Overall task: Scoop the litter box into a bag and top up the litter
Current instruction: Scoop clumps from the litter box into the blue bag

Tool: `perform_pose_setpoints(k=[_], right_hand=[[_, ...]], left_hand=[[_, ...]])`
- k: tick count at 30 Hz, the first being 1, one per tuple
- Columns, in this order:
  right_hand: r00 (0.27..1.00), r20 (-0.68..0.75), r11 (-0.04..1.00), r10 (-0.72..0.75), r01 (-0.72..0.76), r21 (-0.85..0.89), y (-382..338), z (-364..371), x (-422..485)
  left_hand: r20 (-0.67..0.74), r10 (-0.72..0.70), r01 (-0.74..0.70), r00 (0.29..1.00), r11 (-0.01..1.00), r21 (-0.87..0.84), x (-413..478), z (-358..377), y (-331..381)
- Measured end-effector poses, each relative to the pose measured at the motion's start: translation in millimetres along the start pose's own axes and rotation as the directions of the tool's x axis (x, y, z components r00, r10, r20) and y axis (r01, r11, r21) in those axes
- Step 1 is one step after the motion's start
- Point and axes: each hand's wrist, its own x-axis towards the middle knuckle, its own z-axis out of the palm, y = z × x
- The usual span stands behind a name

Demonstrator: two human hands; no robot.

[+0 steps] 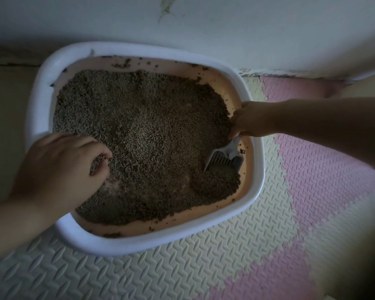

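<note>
- A large rounded-rectangular litter box with a broad white plastic rim (37, 98) and a pale pink inner wall sits on the floor, its far side close against the wall.
- Grey-brown granular litter (143, 124) covers most of the box's bottom. It lies unevenly, with a heap in the near right corner and a thin patch near the left hand where the pink bottom shows through.
- Small dark crumbs of litter cling to the pink inner wall along the far and right sides.
- The left hand (59, 169) reaches over the near left rim into the box. Its fingers (93, 148) are curled down into the litter, and the grip is closed around a pinch of granules showing between fingertips and thumb.
- The right hand (250, 120) comes in over the right rim. Its grip is wrapped tight round the handle of a grey slotted plastic scoop (224, 159).
- The scoop slants down from that hand along the right inner wall, its toothed front edge touching the litter heap in the near right corner.
- Under the box lie embossed foam floor mats, cream (204, 267) in front and pink (312, 180) to the right.
- The white painted wall (236, 29) behind carries a scuffed, chipped mark near the top.
</note>
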Motion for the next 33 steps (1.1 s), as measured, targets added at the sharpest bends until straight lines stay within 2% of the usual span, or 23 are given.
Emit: perform_pose_setpoints(k=[7,19,25,27,29,33], right_hand=[[1.0,-0.004,1.0,-0.001,0.001,0.019,-2,2,-3],[0.999,-0.049,0.991,0.001,0.006,0.135,-21,7,-12],[1.0,0.025,0.976,0.013,-0.018,0.218,-26,2,-15],[0.997,0.064,0.934,0.03,-0.051,0.355,-34,4,-17],[0.998,0.041,0.868,0.048,-0.062,0.493,-52,10,-17],[0.993,-0.001,0.66,0.119,-0.079,0.748,-112,19,-10]], left_hand=[[0.024,-0.01,0.01,1.0,1.0,0.004,0,-1,0],[-0.032,0.005,-0.006,0.999,1.0,-0.02,-1,-2,2],[-0.051,-0.002,-0.001,0.999,0.998,-0.064,-1,-1,1],[-0.041,-0.008,0.004,0.999,0.996,-0.089,1,0,0],[-0.03,-0.012,0.009,0.999,0.995,-0.098,0,2,-1],[-0.029,0.001,-0.004,1.0,0.995,-0.1,-1,0,-1]])
